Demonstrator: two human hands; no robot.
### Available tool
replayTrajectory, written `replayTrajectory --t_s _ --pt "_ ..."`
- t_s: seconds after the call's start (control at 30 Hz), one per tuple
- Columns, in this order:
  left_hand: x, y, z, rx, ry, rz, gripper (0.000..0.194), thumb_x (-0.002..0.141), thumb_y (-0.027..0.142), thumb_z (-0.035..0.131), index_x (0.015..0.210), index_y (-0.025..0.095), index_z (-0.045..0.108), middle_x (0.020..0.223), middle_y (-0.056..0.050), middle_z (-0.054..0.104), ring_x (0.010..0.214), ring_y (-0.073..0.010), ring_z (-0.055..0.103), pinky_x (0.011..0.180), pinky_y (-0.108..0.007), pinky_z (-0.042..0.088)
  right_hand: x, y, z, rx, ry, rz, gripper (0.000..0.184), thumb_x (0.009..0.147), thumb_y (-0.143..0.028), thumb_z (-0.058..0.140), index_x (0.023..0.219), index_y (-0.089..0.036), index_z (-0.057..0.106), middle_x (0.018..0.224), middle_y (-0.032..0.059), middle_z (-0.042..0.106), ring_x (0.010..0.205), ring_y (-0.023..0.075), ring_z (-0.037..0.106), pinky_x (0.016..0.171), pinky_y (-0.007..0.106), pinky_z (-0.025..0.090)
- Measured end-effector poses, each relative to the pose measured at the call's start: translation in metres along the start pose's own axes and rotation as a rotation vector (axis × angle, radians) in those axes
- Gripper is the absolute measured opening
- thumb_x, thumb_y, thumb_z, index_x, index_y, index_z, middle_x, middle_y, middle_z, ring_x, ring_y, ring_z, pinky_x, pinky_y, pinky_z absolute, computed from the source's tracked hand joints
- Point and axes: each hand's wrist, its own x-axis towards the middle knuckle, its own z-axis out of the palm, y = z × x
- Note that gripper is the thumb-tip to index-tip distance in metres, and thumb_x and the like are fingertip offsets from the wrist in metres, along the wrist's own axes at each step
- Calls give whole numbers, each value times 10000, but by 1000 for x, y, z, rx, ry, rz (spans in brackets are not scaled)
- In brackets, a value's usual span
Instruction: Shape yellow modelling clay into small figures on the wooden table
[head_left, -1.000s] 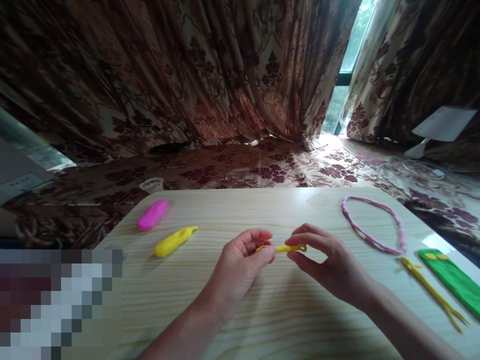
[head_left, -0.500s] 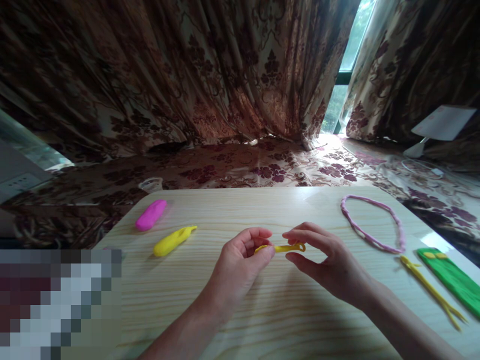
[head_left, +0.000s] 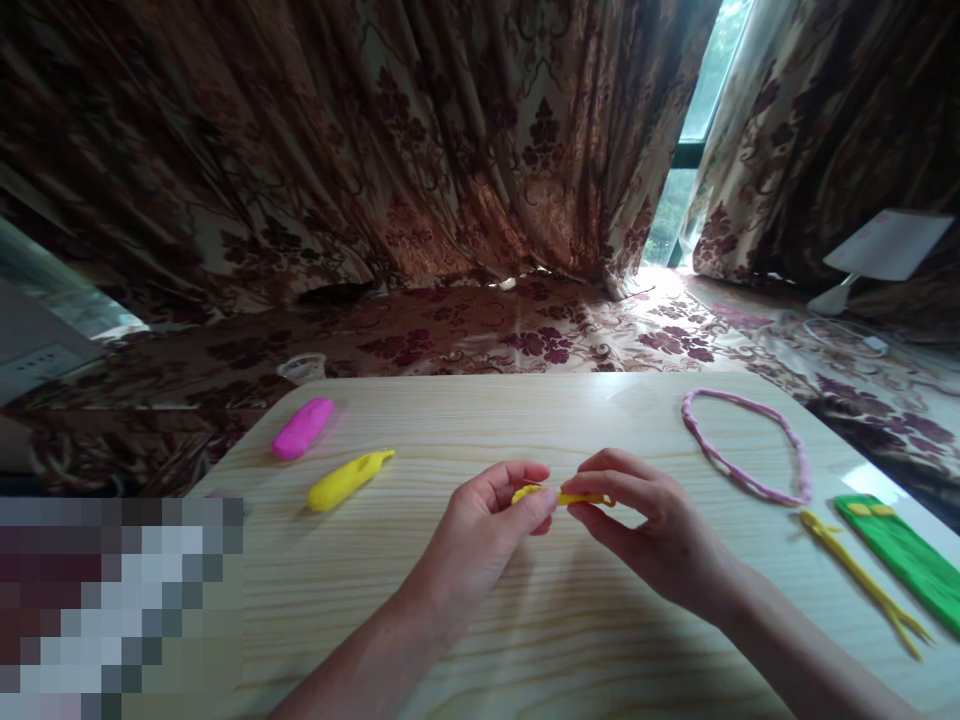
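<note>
Above the table, a thin yellow strip of modelling clay [head_left: 528, 493] spans between my hands, a small loop at its right end. My left hand [head_left: 484, 528] is closed on its left part, thumb pressed on top. The thumb and fingertips of my right hand [head_left: 656, 515] pinch the strip near its middle, and the loop sticks out behind them. To the left lies a thicker yellow clay lump [head_left: 349, 481] with a narrow pointed tip. A bright pink clay lump [head_left: 302, 428] rests behind it.
On the table [head_left: 465, 410], right side, lie a pinkish clay ring [head_left: 789, 430], a yellow forked clay stick [head_left: 862, 575] and a flat green clay slab [head_left: 900, 560] with yellow bits. A white lamp [head_left: 889, 245] stands on the flowered cloth beyond. Pixelated blocks cover the lower left.
My right thumb and fingers, apart around the strip half a second ago, have closed on it and moved slightly left. The left hand has shifted a little right along with the strip.
</note>
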Motion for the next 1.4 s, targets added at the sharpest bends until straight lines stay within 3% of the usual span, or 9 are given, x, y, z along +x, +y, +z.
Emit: replayTrajectory --t_s 0.27,0.43,0.6,0.8,1.0,1.13,1.4 --pt "-1 1 5 9 45 40 283 729 232 677 997 183 599 785 0 665 713 -99 568 656 -187 417 1 -3 1 73 -52 85 136 849 -183 566 970 -189 629 880 40 604 759 141 589 677 266 472" --pt "-2 3 5 20 9 -10 272 741 267 660 991 169 616 763 -1 651 644 -95 539 575 -183 393 1 -1 1 63 1 94 115 851 -173 556 943 -181 624 853 39 600 752 143 580 663 267 465" --pt "0 1 3 129 30 116 105 776 229 598 756 150 663 677 4 633 669 -114 550 639 -201 409 0 -3 1 30 -17 126 89 842 -190 563 905 -180 625 819 35 594 728 147 572 630 265 458" --pt "1 0 2 130 39 131 158 778 281 595 844 166 681 747 -10 667 697 -135 573 648 -219 427 0 -3 3 5 5 145 84 848 -203 549 878 -186 626 787 30 588 705 147 575 639 266 465" --pt "3 0 1 216 146 192 122 739 258 617 689 161 674 618 16 617 593 -118 527 575 -207 391 -1 -4 3 9 4 148 74 842 -187 544 854 -186 618 766 24 579 682 142 559 601 248 453" --pt "2 0 1 229 142 181 159 752 305 612 719 157 660 629 17 599 580 -110 502 553 -206 381 0 -4 3 -6 13 147 71 842 -192 544 840 -185 615 746 19 573 661 137 551 595 249 443" --pt "2 0 2 214 200 232 101 758 259 620 764 163 652 688 16 638 667 -116 569 641 -199 438 -2 -6 6 -7 -1 132 84 843 -192 535 836 -187 620 738 23 578 650 139 557 578 249 442"
